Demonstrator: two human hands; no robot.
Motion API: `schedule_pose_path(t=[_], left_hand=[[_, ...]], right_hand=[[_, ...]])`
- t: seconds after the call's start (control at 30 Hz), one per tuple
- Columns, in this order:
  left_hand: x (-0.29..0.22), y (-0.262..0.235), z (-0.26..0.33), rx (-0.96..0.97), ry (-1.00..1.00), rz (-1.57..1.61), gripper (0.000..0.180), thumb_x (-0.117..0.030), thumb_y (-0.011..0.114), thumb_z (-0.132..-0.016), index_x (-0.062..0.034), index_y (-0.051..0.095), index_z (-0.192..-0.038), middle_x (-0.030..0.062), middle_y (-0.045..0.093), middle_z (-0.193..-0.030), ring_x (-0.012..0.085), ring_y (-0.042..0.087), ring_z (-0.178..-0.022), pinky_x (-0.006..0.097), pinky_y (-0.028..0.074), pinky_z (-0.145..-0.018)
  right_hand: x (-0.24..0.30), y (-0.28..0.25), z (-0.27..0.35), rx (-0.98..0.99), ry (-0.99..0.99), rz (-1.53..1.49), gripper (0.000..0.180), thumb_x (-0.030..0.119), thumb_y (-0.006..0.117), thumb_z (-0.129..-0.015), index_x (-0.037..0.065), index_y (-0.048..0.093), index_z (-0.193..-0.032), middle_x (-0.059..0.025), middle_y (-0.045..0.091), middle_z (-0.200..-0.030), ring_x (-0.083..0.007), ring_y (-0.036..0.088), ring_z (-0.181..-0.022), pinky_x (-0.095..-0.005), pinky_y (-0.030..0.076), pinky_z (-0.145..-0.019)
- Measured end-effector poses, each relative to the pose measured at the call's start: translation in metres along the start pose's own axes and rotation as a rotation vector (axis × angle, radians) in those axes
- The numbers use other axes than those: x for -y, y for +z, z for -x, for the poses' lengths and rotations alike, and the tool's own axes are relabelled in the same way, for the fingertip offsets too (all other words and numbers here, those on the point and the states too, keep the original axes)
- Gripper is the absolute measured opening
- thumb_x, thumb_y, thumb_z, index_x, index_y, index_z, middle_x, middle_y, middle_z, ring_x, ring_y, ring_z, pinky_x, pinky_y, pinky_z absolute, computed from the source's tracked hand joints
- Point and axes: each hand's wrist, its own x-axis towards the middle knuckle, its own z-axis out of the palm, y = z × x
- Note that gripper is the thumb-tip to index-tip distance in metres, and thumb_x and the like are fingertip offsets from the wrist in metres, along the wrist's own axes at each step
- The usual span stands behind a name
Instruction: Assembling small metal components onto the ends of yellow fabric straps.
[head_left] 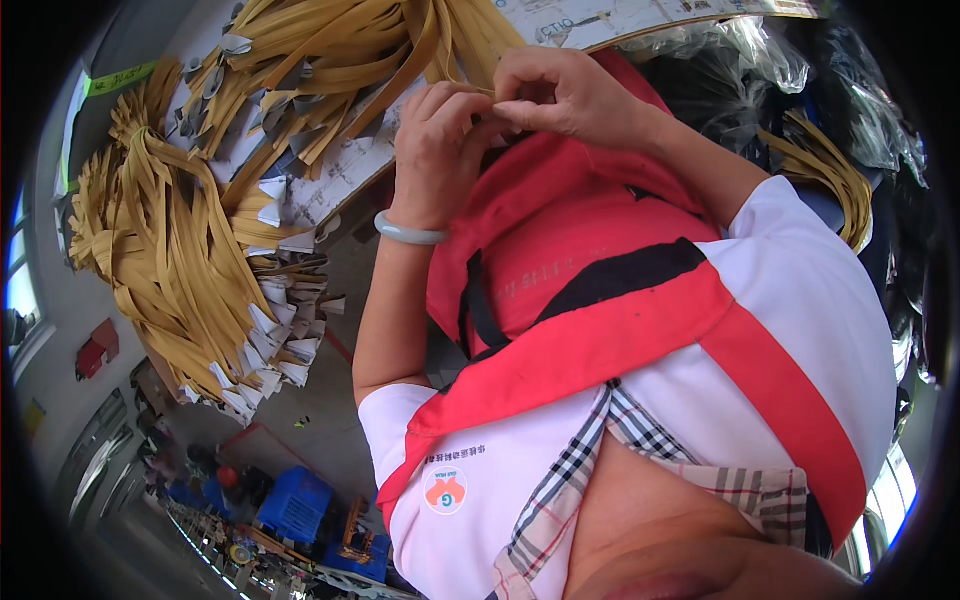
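I see both hands raised together above the chest, fingertips meeting at the top of a red apron. My left hand is curled narrow, its fingers bent in and pinching at the spot where the apron's upper edge gathers; a pale green bangle sits on that wrist. My right hand is also closed narrow, thumb and fingertips pressed against the left hand's fingers, and I cannot tell exactly what small thing sits between them. The apron hangs just below the hands, with a black strap crossing it. Left of the hands, bundles of yellow straps with grey-white tags at their ends lie heaped on the desk, near the left hand but apart from it. More yellow straps lie at the right beside clear plastic bags.
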Motion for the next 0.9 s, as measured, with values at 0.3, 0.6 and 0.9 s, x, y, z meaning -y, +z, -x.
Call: schedule_pose_path(t=[0.3, 0.6, 0.9], left_hand=[[0.015, -0.009, 0.004, -0.057, -0.236, 0.729, 0.015, 0.013, 0.068, -0.081, 0.0021, 0.064, -0.090, 0.0075, 0.062, -0.101, 0.0146, 0.059, -0.093, 0.026, 0.048, -0.084], [0.012, -0.014, 0.000, -0.045, -0.384, 0.987, 0.013, 0.007, 0.070, -0.081, 0.0033, 0.064, -0.092, 0.0076, 0.064, -0.099, 0.0139, 0.059, -0.093, 0.025, 0.046, -0.084], [0.015, -0.012, -0.002, -0.204, -0.510, 1.082, 0.011, 0.004, 0.070, -0.085, 0.0008, 0.064, -0.094, 0.0013, 0.066, -0.091, 0.0117, 0.062, -0.078, 0.024, 0.051, -0.073]], right_hand=[[-0.009, -0.006, -0.017, 0.116, 0.092, -0.410, 0.014, 0.015, 0.058, -0.099, 0.004, 0.060, -0.108, 0.0002, 0.059, -0.091, -0.0060, 0.058, -0.078, -0.0209, 0.047, -0.068], [-0.004, -0.011, -0.035, 0.147, -0.107, -0.380, 0.005, 0.004, 0.066, -0.091, 0.002, 0.062, -0.091, -0.0039, 0.057, -0.095, -0.0100, 0.060, -0.074, -0.0217, 0.049, -0.066], [0.001, -0.013, -0.046, 0.170, 0.083, -0.503, 0.013, 0.016, 0.073, -0.088, 0.005, 0.066, -0.087, 0.0016, 0.063, -0.081, -0.0052, 0.058, -0.072, -0.0199, 0.048, -0.067]])
